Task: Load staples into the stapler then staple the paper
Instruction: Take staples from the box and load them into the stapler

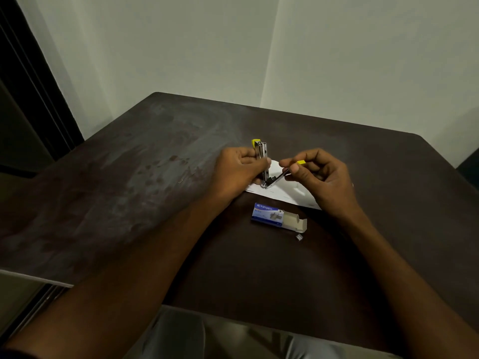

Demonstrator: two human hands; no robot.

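A small metal stapler with yellow ends is held above the table, hinged wide open in a V. My left hand grips its upright arm. My right hand pinches the lower arm near its yellow tip. Under both hands lies a white sheet of paper. Nearer to me sits a blue staple box with its cardboard tray pulled out to the right. A short strip of staples lies loose just in front of the tray.
The dark brown table has a worn, smudged left half. Its far edge meets a pale wall corner. A dark door frame stands at the left. My lap shows below the near edge.
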